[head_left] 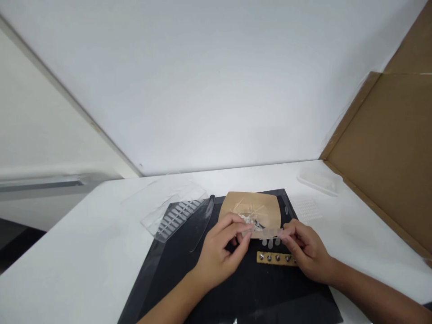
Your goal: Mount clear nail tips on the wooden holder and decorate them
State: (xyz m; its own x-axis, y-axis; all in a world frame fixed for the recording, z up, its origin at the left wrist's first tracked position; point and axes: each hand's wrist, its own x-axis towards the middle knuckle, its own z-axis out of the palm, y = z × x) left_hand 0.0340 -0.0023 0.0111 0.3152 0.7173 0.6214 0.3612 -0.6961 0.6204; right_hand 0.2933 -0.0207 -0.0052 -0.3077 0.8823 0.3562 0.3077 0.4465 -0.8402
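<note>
From where I stand, the far left of the table point(67, 270) has thin clear packs point(153, 221), at least two, overlapping so I can't count them surely. They lie partly on the black mat point(256, 288), probably set aside within reach. Pale tips point(184, 210) show in rows, too small to count. Beside them is one thin dark-ended rod point(211, 201), perhaps put there to be easy to grab.

Next comes one brown paper point(274, 207), flat on the mat, with a tangle of scraps point(251, 217) on it, more than I can number; it seems to keep them together.

The left hand point(216, 254) pinches the near-left end of a clear strip point(270, 233), thumb and forefinger almost closed. The strip is over the paper's near edge, with three drops point(270, 243) hanging from it that I can make out. The right hand point(308, 254) pinches the other end, likely so the piece stays level and steady between both.

Below the strip lies one yellow bar point(282, 258) with five studs point(277, 258) visible, its right end meeting the right hand in my view; placed close, I'd say, for easy reach.

Farther right are one white sheet point(308, 209) of little marks, one clear tray point(319, 181) and, upright at the edge, cardboard point(388, 148), perhaps as a screen.
</note>
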